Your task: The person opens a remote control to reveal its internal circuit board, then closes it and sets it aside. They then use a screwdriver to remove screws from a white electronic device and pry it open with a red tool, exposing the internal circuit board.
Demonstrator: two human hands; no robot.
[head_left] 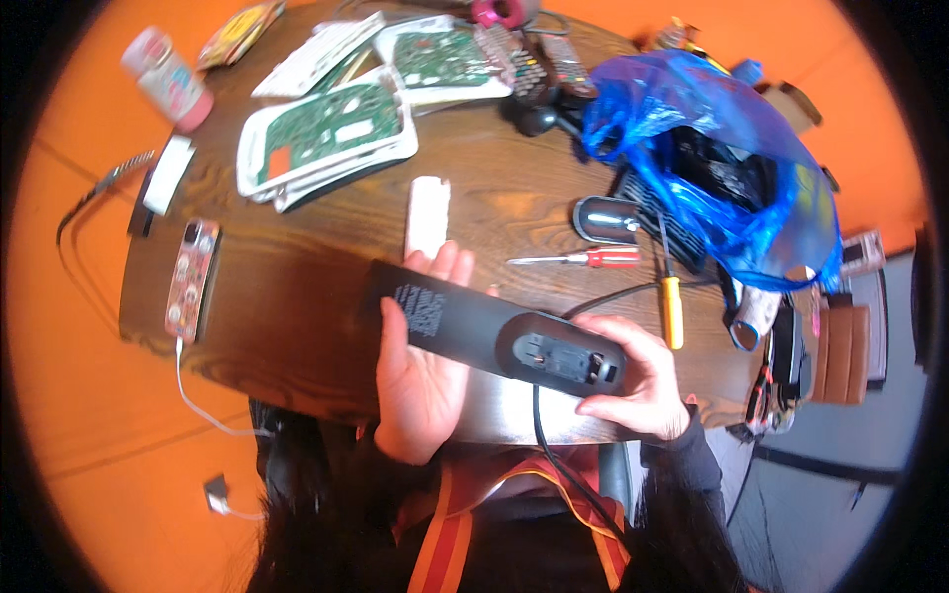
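Both hands hold a long, flat black device (465,331) level above the table's near edge. Small print covers its left part, and an oval recess, open to show inner parts, sits toward its right end. My left hand (425,395) is closed round the left part, thumb at the near side and fingertips showing beyond the far edge. My right hand (647,381) wraps round the right end. Beyond the device lie a white oblong piece (427,219), a red-handled screwdriver (603,258), a yellow-handled screwdriver (673,311) and a glossy dark oval piece (607,219).
A blue plastic bag (712,148) bulges at the far right. Green circuit boards (336,133) in white frames are stacked far left. A phone (192,282) on a white cable lies left, near a pink-and-white bottle (168,79). A black cable (540,420) hangs below the device.
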